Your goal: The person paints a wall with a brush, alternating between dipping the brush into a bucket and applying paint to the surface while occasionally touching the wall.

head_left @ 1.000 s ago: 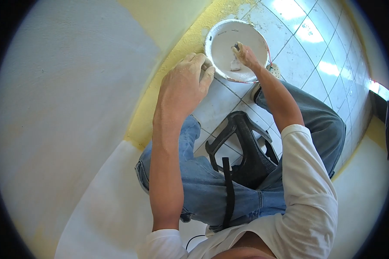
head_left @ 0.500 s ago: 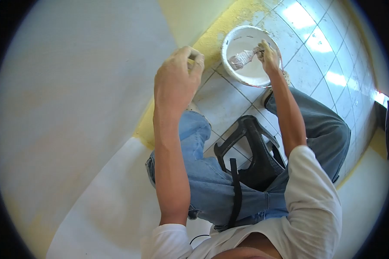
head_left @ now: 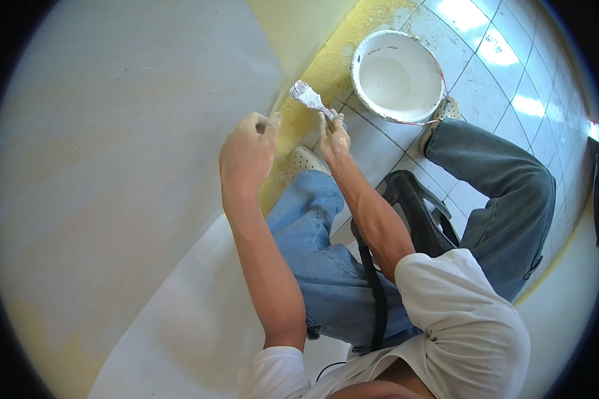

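A paint brush (head_left: 313, 101) with white-coated bristles is in my right hand (head_left: 335, 136), its fingers closed round the handle. The bristles point up and left, over the yellow strip at the wall's foot. My left hand (head_left: 249, 153) is raised close to the wall with its fingers curled; anything inside the curl is hidden. To the right of the brush, a round white bucket (head_left: 436, 70) with white paint inside stands on the floor.
The pale wall (head_left: 133, 146) fills the left side. White floor tiles (head_left: 476, 93) lie beyond the bucket. A black plastic stool (head_left: 412, 209) is between my legs. My shoes (head_left: 305, 160) rest on the floor near the wall and bucket.
My right hand has lifted the brush out of the bucket and moved left towards the wall. My left hand has shifted slightly left and down.
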Demonstrator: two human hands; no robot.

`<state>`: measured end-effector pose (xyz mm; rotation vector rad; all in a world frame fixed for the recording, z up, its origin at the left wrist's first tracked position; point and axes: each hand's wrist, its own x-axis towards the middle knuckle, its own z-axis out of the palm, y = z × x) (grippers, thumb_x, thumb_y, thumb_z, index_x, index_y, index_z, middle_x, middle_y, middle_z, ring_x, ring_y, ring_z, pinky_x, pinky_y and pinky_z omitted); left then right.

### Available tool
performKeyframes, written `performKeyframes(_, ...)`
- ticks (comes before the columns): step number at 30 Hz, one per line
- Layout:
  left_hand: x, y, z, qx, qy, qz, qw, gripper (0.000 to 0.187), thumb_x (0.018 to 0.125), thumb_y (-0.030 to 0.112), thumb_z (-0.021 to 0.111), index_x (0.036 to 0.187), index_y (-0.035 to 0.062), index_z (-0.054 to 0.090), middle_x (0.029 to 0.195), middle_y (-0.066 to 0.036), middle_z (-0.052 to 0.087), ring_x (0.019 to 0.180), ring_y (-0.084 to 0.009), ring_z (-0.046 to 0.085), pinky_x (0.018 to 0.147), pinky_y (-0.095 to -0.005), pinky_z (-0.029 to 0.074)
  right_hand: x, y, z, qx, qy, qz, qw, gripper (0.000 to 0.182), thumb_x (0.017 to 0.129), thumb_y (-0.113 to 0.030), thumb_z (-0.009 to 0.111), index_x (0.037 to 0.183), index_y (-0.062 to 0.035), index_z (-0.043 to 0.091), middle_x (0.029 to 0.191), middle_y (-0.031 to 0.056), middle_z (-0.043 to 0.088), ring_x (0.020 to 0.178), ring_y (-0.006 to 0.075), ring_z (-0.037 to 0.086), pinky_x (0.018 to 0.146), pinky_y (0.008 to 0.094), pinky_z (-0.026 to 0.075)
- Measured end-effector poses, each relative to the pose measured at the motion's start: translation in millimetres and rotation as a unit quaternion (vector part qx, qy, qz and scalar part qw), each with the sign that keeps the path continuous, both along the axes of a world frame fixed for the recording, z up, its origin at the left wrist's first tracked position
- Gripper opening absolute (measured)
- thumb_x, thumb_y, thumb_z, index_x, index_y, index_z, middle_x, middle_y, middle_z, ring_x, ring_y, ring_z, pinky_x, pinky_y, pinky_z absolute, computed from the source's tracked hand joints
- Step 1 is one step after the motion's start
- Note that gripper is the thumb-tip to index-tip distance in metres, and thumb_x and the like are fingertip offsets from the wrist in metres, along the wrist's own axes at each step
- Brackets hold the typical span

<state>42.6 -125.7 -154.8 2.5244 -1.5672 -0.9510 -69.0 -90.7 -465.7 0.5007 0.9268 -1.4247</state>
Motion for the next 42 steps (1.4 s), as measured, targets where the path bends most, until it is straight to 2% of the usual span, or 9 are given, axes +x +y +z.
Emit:
performKeyframes(10, 10.4, 11.3, 6.3, 0.013, 0.016, -0.002, 1.0, 0.047, 0.103, 0.047, 0.057, 0.108, 0.0015, 0.071, 0.101, -0.015, 0.076, 0.095, -0.0307, 0.072, 0.086, -0.0423, 0.053, 44.1, -23.1, -17.3, 0.065, 0.033, -0.036, 0.997, 0.028, 0.109, -0.017, 0.055, 0.128, 0.004, 0.056, 0.129, 0.0145, 0.062, 0.113, 0.0257, 0.067, 0.101, 0.036, 0.062)
performKeyframes(14, 12.1, 10.4, 10.7, 0.031, 0.02, 0.001, 0.999, 0.045, 0.103, 0.046, 0.056, 0.109, 0.0043, 0.072, 0.107, -0.015, 0.076, 0.103, -0.0358, 0.071, 0.092, -0.0457, 0.053, 53.8, -28.9, -11.3, 0.041, 0.01, -0.032, 0.999, 0.031, 0.11, -0.021, 0.053, 0.131, 0.0032, 0.054, 0.129, 0.0144, 0.061, 0.118, 0.0263, 0.065, 0.107, 0.0367, 0.058)
performKeyframes(19, 11.8, 10.9, 11.0, 0.018, 0.017, 0.002, 1.0, 0.047, 0.103, 0.047, 0.057, 0.11, 0.0028, 0.072, 0.105, -0.016, 0.076, 0.099, -0.0328, 0.071, 0.089, -0.044, 0.053, 23.6, -18.5, 17.9, -0.009, -0.007, -0.042, 0.999, 0.038, 0.112, -0.027, 0.049, 0.135, 0.0026, 0.052, 0.13, 0.0145, 0.061, 0.124, 0.0271, 0.061, 0.115, 0.0351, 0.052)
performKeyframes(22, 6.7, 6.2, 15.8, 0.03, 0.018, 0.006, 0.999, 0.049, 0.102, 0.048, 0.058, 0.112, 0.0025, 0.072, 0.105, -0.017, 0.075, 0.098, -0.0319, 0.071, 0.088, -0.0433, 0.053, 7.2, -19.8, 14.6, 0.021, 0.01, -0.047, 0.999, 0.042, 0.109, -0.033, 0.052, 0.136, -0.0003, 0.055, 0.124, 0.0115, 0.065, 0.118, 0.0268, 0.064, 0.108, 0.0333, 0.056)
performKeyframes(29, -1.8, 0.6, 12.6, 0.048, 0.016, 0.001, 0.999, 0.049, 0.102, 0.049, 0.058, 0.112, 0.0031, 0.072, 0.106, -0.018, 0.075, 0.099, -0.033, 0.071, 0.088, -0.0439, 0.053, 30.4, -40.9, -25.3, 0.076, 0.086, 0.006, 0.993, 0.028, 0.11, -0.021, 0.055, 0.12, 0.0047, 0.059, 0.119, 0.015, 0.064, 0.105, 0.0267, 0.068, 0.092, 0.0367, 0.065)
performKeyframes(35, -4.1, -2.0, 10.7, 0.032, 0.024, -0.022, 0.999, 0.044, 0.102, 0.045, 0.058, 0.106, 0.0045, 0.073, 0.1, -0.017, 0.077, 0.099, -0.0367, 0.071, 0.089, -0.0466, 0.053, 12.3, -34.4, 27.2, -0.074, -0.022, 0.067, 0.995, 0.042, 0.11, -0.031, 0.053, 0.13, 0.0057, 0.056, 0.123, 0.0166, 0.064, 0.117, 0.0277, 0.064, 0.109, 0.0357, 0.055)
performKeyframes(38, -8.9, -4.7, 9.7, 0.056, 0.033, -0.023, 0.998, 0.044, 0.102, 0.045, 0.058, 0.107, 0.0045, 0.073, 0.1, -0.018, 0.077, 0.098, -0.0369, 0.072, 0.09, -0.0468, 0.053, -5.5, -23.6, 33.7, -0.037, 0.002, 0.031, 0.999, 0.048, 0.11, -0.035, 0.052, 0.135, 0.006, 0.054, 0.127, 0.0168, 0.063, 0.122, 0.0277, 0.061, 0.116, 0.0345, 0.048)
performKeyframes(39, -9.7, -4.7, 8.9, 0.059, 0.04, -0.023, 0.997, 0.045, 0.102, 0.046, 0.058, 0.108, 0.0036, 0.072, 0.101, -0.018, 0.076, 0.097, -0.0353, 0.071, 0.089, -0.0455, 0.053, -7.5, -20.5, 19.1, -0.008, 0.01, 0.029, 0.999, 0.044, 0.111, -0.036, 0.051, 0.134, 0.0009, 0.057, 0.129, 0.0135, 0.063, 0.12, 0.0265, 0.062, 0.112, 0.0373, 0.051)
performKeyframes(42, -14.8, -6.8, 4.9, 0.066, 0.067, -0.037, 0.995, 0.047, 0.102, 0.047, 0.059, 0.109, 0.0015, 0.07, 0.101, -0.017, 0.074, 0.094, -0.032, 0.069, 0.086, -0.0426, 0.053, 7.3, -21.3, -25.0, 0.06, 0.041, 0.016, 0.997, 0.036, 0.109, -0.025, 0.056, 0.129, 0.005, 0.055, 0.128, 0.0164, 0.061, 0.12, 0.0283, 0.063, 0.105, 0.0369, 0.059)
